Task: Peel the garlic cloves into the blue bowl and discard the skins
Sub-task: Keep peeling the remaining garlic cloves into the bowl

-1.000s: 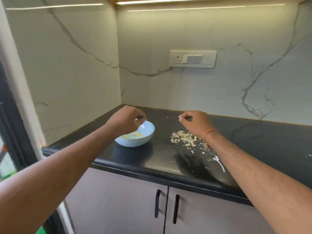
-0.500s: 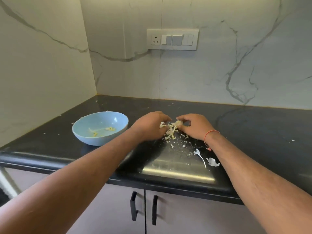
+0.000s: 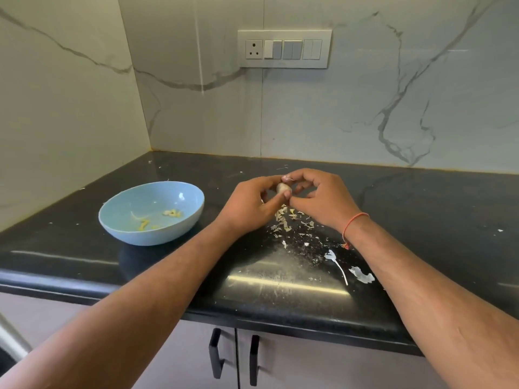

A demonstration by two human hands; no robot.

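Garlic clove (image 3: 282, 188) up off black counter (image 3: 421, 209), pinched between both hands, above skin pile (image 3: 286, 219). Clove's long axis hard to tell, mostly hidden by fingers. Left hand (image 3: 250, 204) pinches it from left, thumb below, fingertips on top. Right hand (image 3: 323, 199) curls round from right, fingertips on clove's upper end. Blue bowl (image 3: 151, 213) sits left of hands, well apart, few peeled bits inside.

Fingers hide most of the garlic clove (image 3: 282, 187); bowl bits indistinct.
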